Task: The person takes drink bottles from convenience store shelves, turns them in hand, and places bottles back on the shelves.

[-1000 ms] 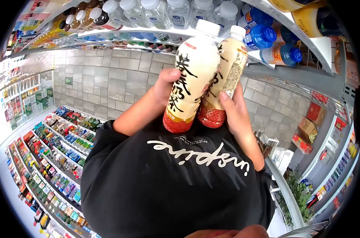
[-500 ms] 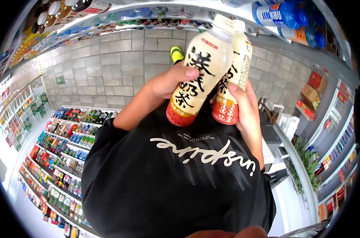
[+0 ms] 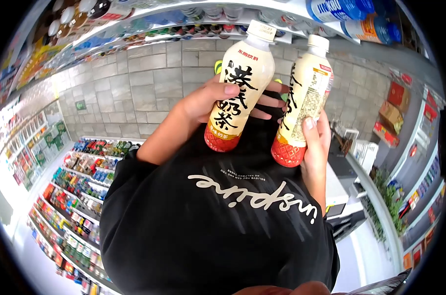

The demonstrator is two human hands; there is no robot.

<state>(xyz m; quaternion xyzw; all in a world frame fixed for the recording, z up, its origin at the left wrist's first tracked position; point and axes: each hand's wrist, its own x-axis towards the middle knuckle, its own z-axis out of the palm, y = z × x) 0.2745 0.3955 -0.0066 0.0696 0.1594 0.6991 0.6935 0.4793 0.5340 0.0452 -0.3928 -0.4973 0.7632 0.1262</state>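
My left hand (image 3: 203, 102) grips a cream milk tea bottle (image 3: 235, 96) with a white cap, black lettering and a red base. Its thumb lies across the front, while the fingers reach behind and show spread past the bottle's right side. To the right, my right hand (image 3: 315, 145) holds a second milk tea bottle (image 3: 303, 101) low on its side, thumb in front. Small print and part of the black lettering face me on that one. Both bottles lean to the right, caps away from my body, with a gap between them.
Shelves of drinks (image 3: 87, 191) stand at the left. Across the top runs another bottle shelf (image 3: 282, 24), with blue-capped bottles (image 3: 368, 32) at its right. Grey tiles (image 3: 149, 98) cover the floor. Boxes (image 3: 392, 115) and a plant (image 3: 382, 201) are on the right.
The right bottle has moved right and towards my body, and turned to show more small print. It no longer overlaps the left bottle. My left fingers now show behind their bottle.
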